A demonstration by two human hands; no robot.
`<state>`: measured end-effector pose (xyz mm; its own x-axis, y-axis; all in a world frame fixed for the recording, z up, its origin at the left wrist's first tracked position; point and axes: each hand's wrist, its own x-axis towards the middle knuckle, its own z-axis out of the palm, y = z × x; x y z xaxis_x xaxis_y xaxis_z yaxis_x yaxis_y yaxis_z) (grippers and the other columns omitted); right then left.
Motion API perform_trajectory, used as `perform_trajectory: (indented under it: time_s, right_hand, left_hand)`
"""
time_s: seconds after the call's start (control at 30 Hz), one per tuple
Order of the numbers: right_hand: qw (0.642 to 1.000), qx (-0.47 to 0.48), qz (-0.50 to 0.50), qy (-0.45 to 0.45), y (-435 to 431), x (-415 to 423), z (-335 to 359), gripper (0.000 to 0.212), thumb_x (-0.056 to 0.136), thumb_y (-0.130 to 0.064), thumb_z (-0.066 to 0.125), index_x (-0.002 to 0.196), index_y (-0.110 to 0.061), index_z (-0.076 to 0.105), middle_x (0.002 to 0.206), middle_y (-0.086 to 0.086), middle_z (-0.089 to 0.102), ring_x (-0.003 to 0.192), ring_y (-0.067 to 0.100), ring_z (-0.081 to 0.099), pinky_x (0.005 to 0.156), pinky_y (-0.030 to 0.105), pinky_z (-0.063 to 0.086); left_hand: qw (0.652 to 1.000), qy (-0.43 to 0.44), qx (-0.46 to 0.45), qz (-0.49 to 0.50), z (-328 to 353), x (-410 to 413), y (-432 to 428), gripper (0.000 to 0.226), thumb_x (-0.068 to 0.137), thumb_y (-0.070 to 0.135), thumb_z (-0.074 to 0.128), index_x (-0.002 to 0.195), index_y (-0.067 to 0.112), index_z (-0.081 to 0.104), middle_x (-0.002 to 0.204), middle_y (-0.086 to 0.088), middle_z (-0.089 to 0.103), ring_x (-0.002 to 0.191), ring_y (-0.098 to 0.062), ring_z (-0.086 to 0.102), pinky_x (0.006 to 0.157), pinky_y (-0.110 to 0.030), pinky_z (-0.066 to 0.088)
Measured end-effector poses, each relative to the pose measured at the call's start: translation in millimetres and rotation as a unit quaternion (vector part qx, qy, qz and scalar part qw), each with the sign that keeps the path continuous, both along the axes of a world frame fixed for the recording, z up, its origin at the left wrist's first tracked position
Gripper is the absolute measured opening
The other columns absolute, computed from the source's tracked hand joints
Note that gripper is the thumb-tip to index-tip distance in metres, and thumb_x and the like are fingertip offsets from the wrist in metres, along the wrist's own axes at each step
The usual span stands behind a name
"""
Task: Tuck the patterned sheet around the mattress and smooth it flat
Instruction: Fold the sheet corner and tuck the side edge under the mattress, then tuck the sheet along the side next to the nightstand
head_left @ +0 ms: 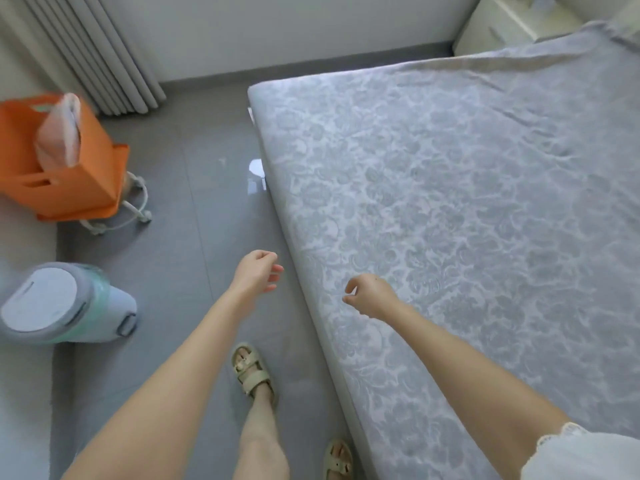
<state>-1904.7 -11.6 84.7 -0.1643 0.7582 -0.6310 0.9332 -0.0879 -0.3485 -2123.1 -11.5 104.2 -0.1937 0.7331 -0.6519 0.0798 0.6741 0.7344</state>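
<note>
Hands are hanging loosely curled, holding nothing; the left hand is hovering over the glossy grey tiled floor; the right hand is hovering above the grey floral-patterned fabric sheet, lying spread across the mattress.

1. No words, numbers, brands or signs can be read here.
2. The patterned sheet on the bed shows only swirly leaf and flower shapes, not letters.
3. The orange bag and the white bin lid show no print that can be made out.
</note>
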Motion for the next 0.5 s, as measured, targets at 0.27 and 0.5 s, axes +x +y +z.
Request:
perform_trajectory:
  time_s: [0.27,0.5]
  right_hand:
    - [0.995,0.065,-0.064,0.042,202,-105,83,0.024,0.091,-0.029,0.056,0.101,-0.011,0.067,0.074,0.001,0.066,0.062,0.016,0.062,0.060,0.025,0.049]
    - [0.994,0.063,-0.065,0.064,375,-166,108,0.044,0.092,-0.044,0.052,0.062,-0.014,0.064,0.060,-0.003,0.065,0.056,0.010,0.056,0.062,0.025,0.047]
  left_hand:
    - [0.995,0.029,0.088,-0.032,108,-134,193,0.017,0.094,0.014,0.046,0.079,0.015,0.055,0.076,-0.003,0.060,0.067,-0.016,0.054,0.063,-0.025,0.045]
    - [0.979,0.056,0.158,-0.116,179,-208,375,0.021,0.095,0.016,0.046,0.080,0.016,0.060,0.065,-0.004,0.057,0.059,-0.016,0.057,0.063,-0.026,0.048]
